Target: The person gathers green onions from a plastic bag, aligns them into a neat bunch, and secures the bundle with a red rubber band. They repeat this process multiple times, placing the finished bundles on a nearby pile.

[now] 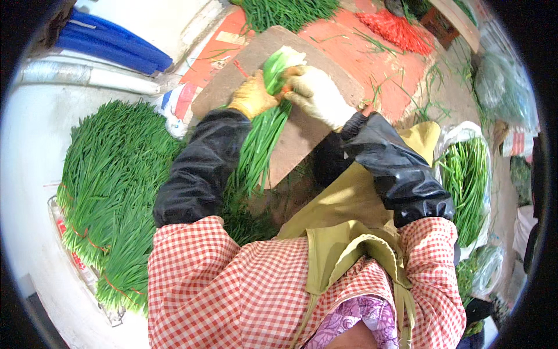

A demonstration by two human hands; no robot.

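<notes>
My left hand (253,96), in a yellowish work glove, closes around a bunch of long green leafy stalks, probably garlic chives (267,139). The bunch's pale end points away from me, over a brown board (296,131), and its leaves hang towards me past the board's edge. My right hand (316,94), in a whitish glove with orange fingertips, is at the same bunch just below the pale end. Its fingers are bent against the stalks beside my left hand; what they pinch is partly hidden.
Tied green bunches (117,174) are heaped at the left. Another pile (287,13) lies beyond the board. Red ties (396,30) lie at the upper right, loose leaves nearby. A white bag of green stalks (464,187) stands at the right. Blue rolls (113,41) lie at the upper left.
</notes>
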